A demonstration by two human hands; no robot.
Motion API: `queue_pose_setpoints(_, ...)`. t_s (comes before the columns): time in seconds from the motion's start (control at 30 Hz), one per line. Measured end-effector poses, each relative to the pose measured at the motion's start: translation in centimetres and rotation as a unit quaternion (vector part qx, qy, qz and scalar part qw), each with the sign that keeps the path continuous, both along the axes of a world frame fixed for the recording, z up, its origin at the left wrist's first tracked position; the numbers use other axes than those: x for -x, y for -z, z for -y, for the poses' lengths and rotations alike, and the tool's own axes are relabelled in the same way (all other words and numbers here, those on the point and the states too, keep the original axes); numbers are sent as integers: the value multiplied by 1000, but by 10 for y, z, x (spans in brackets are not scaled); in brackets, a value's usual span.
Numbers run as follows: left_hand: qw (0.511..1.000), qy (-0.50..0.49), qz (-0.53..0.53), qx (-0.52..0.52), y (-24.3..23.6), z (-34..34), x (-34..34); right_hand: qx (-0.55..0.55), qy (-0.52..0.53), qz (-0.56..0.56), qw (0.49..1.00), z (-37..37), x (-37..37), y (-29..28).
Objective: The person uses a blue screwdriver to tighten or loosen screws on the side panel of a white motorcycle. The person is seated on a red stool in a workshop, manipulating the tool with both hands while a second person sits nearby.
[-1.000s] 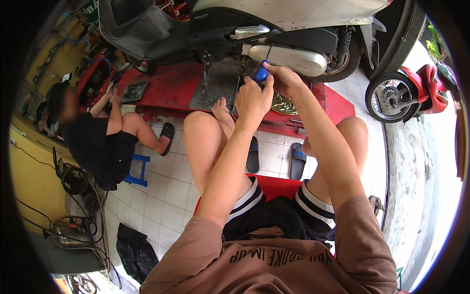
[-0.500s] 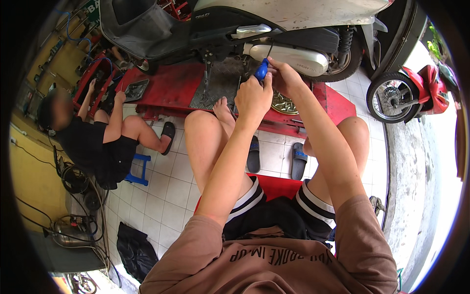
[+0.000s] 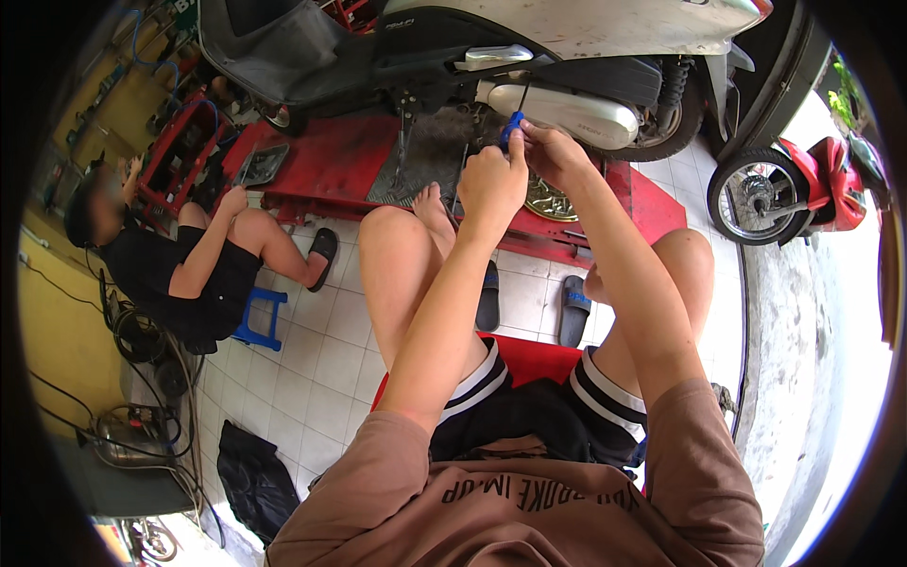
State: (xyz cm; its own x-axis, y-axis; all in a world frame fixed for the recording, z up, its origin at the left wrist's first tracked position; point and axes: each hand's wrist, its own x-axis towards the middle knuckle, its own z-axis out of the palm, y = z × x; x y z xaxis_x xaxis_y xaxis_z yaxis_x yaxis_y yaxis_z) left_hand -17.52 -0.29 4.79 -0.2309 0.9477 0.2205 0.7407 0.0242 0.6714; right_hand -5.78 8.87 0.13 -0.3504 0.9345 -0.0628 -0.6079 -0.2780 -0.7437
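1. Here's the left hand (image 3: 489, 180), fingers curled and closed round the grip of a blue-handled screwdriver (image 3: 512, 128).
2. And the right hand (image 3: 555, 157) is in there too, fingers pinched at the handle's far end.
3. The tool is out ahead of the knees, dark shaft (image 3: 524, 97) pointing away, in front of the scooter (image 3: 567, 33); no telling whether its tip touches anything.
4. How far along? Screwdriver in hand, yes; silver side cover (image 3: 556, 115) on the scooter, looking fully fitted. Any fastener already turned, or any left to turn, can't be made out.
5. Below the right hand, on the red platform (image 3: 326, 156), sits a round gold-toned object (image 3: 548, 201), its details unclear.
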Motion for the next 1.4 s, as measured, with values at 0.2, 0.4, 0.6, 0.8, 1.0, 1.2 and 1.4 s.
queue_pose_setpoints(0.2,1000,3,-17,23,-4,8,3,18,10,61,998,3,0,-3)
queue_pose_setpoints(0.4,998,29,-15,44,-5,10,1,-1,41,133,990,3,-7,-1)
queue_pose_setpoints(0.6,998,34,-19,45,-7,11,0,-24,72,174,982,13,-4,-11)
queue_pose_setpoints(0.8,998,39,-17,43,-7,12,1,-47,87,208,973,26,-4,-24)
queue_pose_setpoints(1.0,998,45,-16,44,-6,12,0,-50,95,207,972,26,-6,-27)
queue_pose_setpoints(1.2,997,53,-10,53,-4,10,0,-42,96,212,972,22,-8,-26)
queue_pose_setpoints(1.4,996,54,-9,74,-4,9,-2,-46,109,229,966,18,-11,-25)
